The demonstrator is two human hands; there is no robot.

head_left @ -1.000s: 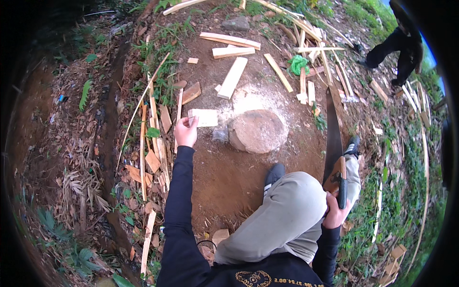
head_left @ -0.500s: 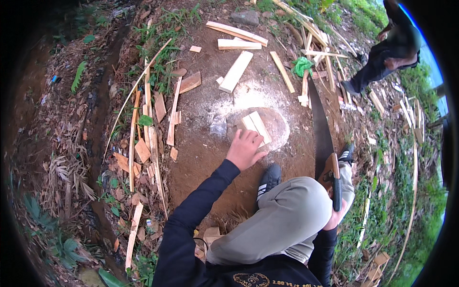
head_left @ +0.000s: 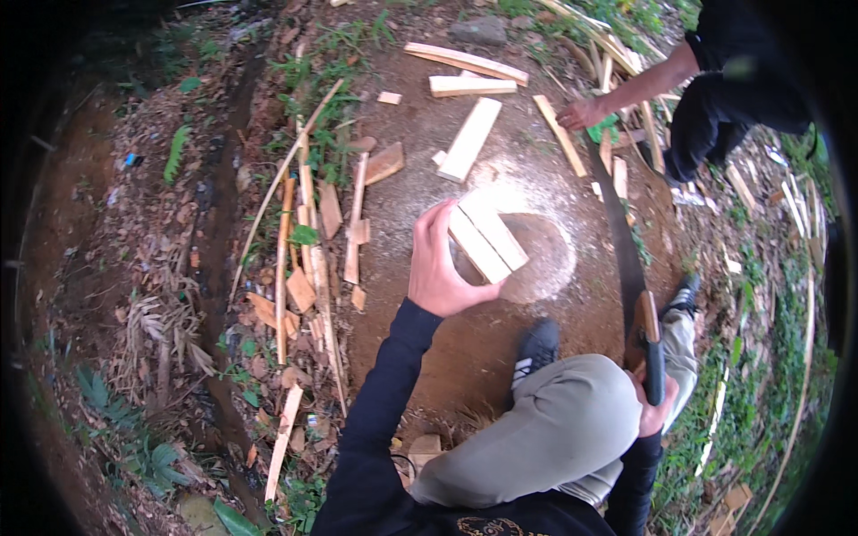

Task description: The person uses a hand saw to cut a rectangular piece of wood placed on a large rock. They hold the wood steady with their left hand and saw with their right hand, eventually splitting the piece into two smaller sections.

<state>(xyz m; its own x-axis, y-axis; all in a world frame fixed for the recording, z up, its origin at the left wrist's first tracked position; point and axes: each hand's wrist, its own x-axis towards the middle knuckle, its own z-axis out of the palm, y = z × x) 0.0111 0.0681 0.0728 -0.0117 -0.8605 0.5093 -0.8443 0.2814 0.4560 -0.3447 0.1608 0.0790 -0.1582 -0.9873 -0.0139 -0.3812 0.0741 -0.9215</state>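
Two short pale wood blocks (head_left: 487, 239), side by side with a narrow gap between them, are gripped in my left hand (head_left: 440, 263). Its fingers hook over the far left end and its thumb presses the near end. The blocks appear raised above a round, sawdust-ringed wooden stump (head_left: 547, 255). My right hand (head_left: 657, 411), beside my right knee, is wrapped round the handle of a handsaw (head_left: 618, 228). The saw's long dark blade points away from me, and its handle is brown and black. Part of the right hand is hidden behind the handle.
Several wood offcuts (head_left: 471, 138) lie beyond the stump. Long strips (head_left: 284, 268) line the left side near a narrow ditch (head_left: 210, 223). At the far right another person's hand (head_left: 583, 113) reaches toward a plank (head_left: 560, 136) and a green plastic bag (head_left: 601, 129).
My left hand has closed on the wood blocks and lifted them off the stump. The other person has bent in and stretched an arm toward the plank. The saw stays in my right hand.
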